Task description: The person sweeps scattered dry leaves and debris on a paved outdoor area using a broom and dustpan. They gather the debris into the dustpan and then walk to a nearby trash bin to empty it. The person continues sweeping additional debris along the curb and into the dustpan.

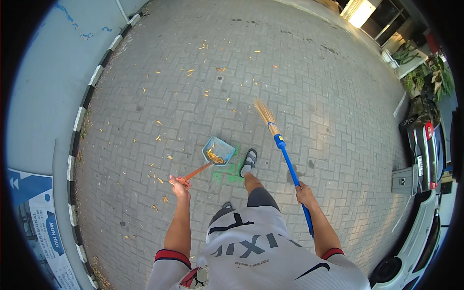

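My left hand (pixel 180 185) grips the orange handle (pixel 197 172) of a long-handled dustpan. Its light-blue pan (pixel 225 148) is in front of me, with yellow leaves (pixel 214 157) gathered near the handle side. In my right hand (pixel 303 194) is the blue pole (pixel 290 165) of a stick broom. The broom's straw-coloured bristles (pixel 266 112) point forward, ahead and to the right of the pan; whether they touch the ground I cannot tell. Scattered yellow leaves (pixel 206 93) lie on the grey block paving (pixel 174 108), mostly ahead and to the left.
A black-and-white kerb (pixel 80 117) runs along the grey wall (pixel 47 98) at left, beside a printed banner (pixel 40 217). Parked at right are a dark car (pixel 420 145) and a white car (pixel 409 246), near a grey bin (pixel 403 181). Potted plants (pixel 404 54) stand far right.
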A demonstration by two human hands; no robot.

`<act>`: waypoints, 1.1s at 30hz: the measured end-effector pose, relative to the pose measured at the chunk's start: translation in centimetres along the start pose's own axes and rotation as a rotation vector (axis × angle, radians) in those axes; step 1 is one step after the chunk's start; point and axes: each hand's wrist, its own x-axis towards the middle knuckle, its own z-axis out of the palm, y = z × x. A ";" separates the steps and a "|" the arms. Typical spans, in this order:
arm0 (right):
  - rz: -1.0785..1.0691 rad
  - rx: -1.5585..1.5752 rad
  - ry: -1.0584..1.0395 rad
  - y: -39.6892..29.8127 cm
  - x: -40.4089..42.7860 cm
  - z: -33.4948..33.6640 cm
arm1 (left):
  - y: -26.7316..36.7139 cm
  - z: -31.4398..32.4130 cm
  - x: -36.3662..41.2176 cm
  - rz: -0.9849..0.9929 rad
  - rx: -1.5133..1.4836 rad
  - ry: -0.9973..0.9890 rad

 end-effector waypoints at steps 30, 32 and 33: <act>-0.333 -0.440 -0.262 -21.5 37.4 -13.7 | 6.3 49.3 17.1 0.115 0.624 0.256; -0.365 -0.478 -0.235 -22.0 41.9 -11.4 | 6.0 49.5 18.3 0.100 0.606 0.254; -0.357 -0.497 -0.242 -22.3 43.9 -9.9 | 5.7 50.0 18.6 0.120 0.575 0.235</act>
